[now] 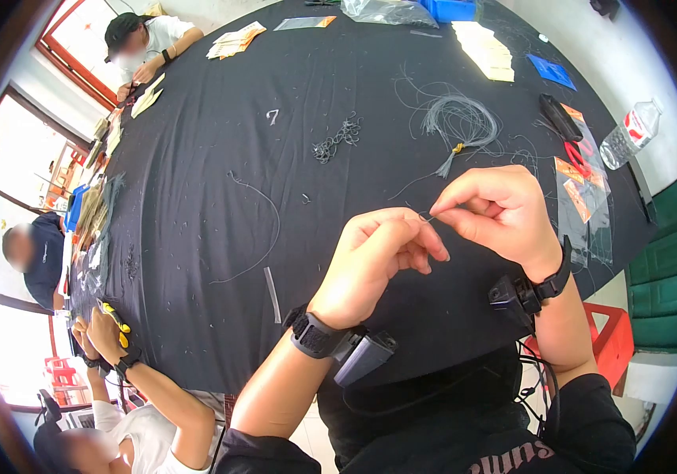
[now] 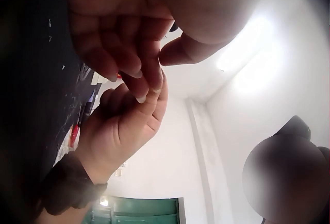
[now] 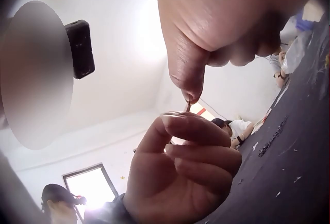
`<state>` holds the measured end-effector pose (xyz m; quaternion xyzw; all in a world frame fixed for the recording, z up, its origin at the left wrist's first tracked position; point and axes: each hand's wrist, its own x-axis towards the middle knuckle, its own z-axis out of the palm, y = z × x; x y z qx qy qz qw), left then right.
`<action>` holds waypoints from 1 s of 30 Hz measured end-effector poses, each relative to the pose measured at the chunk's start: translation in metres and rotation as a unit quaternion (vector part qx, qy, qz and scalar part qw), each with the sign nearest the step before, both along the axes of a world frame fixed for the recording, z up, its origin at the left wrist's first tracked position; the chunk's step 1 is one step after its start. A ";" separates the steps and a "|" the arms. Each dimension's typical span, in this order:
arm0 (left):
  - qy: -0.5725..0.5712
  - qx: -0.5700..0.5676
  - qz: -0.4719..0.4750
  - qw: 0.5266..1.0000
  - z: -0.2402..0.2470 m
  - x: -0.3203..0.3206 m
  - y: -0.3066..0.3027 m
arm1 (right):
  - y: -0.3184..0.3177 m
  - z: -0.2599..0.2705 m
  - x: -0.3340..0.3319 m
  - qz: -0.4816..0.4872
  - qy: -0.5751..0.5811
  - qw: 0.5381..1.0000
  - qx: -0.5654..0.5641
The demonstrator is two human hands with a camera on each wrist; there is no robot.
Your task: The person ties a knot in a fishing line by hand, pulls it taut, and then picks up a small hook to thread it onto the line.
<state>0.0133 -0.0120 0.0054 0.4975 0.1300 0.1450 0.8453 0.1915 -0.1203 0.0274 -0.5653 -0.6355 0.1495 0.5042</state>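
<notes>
Above the black cloth, both hands meet fingertip to fingertip. My left hand point(image 1: 374, 257) pinches a tiny dark fish hook point(image 1: 425, 216) between thumb and forefinger, its other fingers loosely curled. Thumb and forefinger of my right hand point(image 1: 504, 213) pinch thin fishing line right beside it. In the right wrist view a thin strand point(image 3: 188, 106) shows between the two hands' fingertips; fingers hide most of the hook. Beyond the hands lie a tied bundle of grey fishing line point(image 1: 461, 122) and a pile of dark fish hooks point(image 1: 337, 141).
Red-handled scissors point(image 1: 578, 160), a black case point(image 1: 561, 118) and clear packets point(image 1: 583, 213) lie at the right edge, near a water bottle point(image 1: 631, 134). Cream cards point(image 1: 482, 51) lie at the back. A loose line point(image 1: 277, 213) curves across the cloth point(image 1: 188, 197). Other people sit around the left side.
</notes>
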 end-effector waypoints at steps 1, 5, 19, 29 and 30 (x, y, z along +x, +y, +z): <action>0.001 -0.004 0.001 1.000 0.001 0.000 0.000 | 0.000 0.000 0.000 -0.004 -0.006 1.000 0.007; 0.015 0.000 0.017 1.000 0.003 0.001 -0.002 | 0.001 -0.003 0.002 -0.006 -0.008 1.000 0.024; -0.035 -0.088 0.002 0.996 -0.006 0.001 0.000 | 0.001 -0.002 -0.006 -0.022 -0.034 0.998 0.051; -0.038 -0.144 -0.009 0.989 -0.007 0.003 -0.005 | 0.002 -0.003 -0.006 -0.036 -0.062 0.994 0.085; -0.033 -0.137 -0.010 0.990 -0.007 0.004 -0.006 | 0.001 -0.002 -0.006 -0.036 -0.064 0.994 0.082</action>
